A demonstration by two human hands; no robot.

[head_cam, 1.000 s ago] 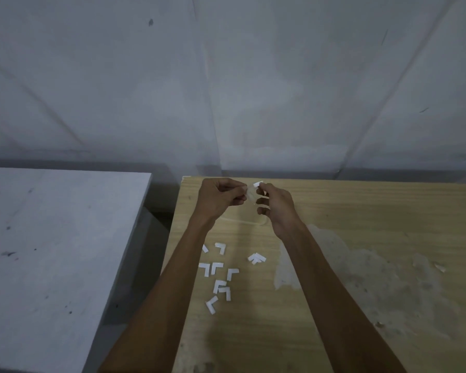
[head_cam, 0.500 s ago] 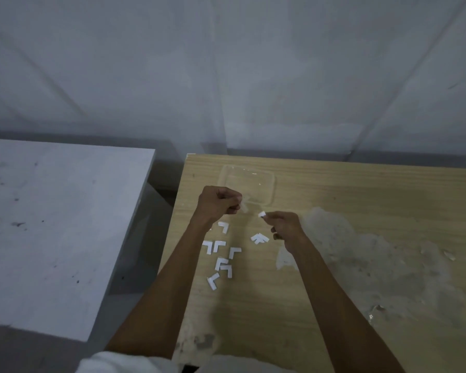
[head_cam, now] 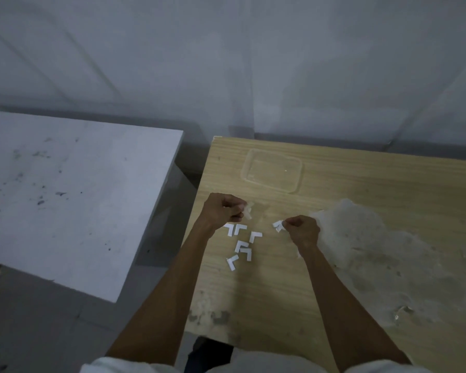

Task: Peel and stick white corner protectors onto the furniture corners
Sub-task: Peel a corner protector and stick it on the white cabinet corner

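My left hand [head_cam: 224, 211] is curled and pinches a small translucent corner protector [head_cam: 247, 212] just above the wooden table [head_cam: 361, 179]. My right hand [head_cam: 303, 230] pinches a small white piece [head_cam: 278, 226], apart from the left hand. Several white L-shaped pieces [head_cam: 241, 242] lie scattered on the wood below and between my hands. The table's far left corner [head_cam: 216, 138] is in view behind my hands.
A clear shallow plastic tray [head_cam: 271, 170] lies on the wood beyond my hands. A rough whitish patch [head_cam: 374, 243] covers the table to the right. A grey table [head_cam: 65, 189] stands to the left across a gap. A pale wall [head_cam: 253, 63] rises behind.
My hands have drawn apart and come down toward the table; the white piece went with my right hand, the translucent piece stayed in my left. The view tilted downward.
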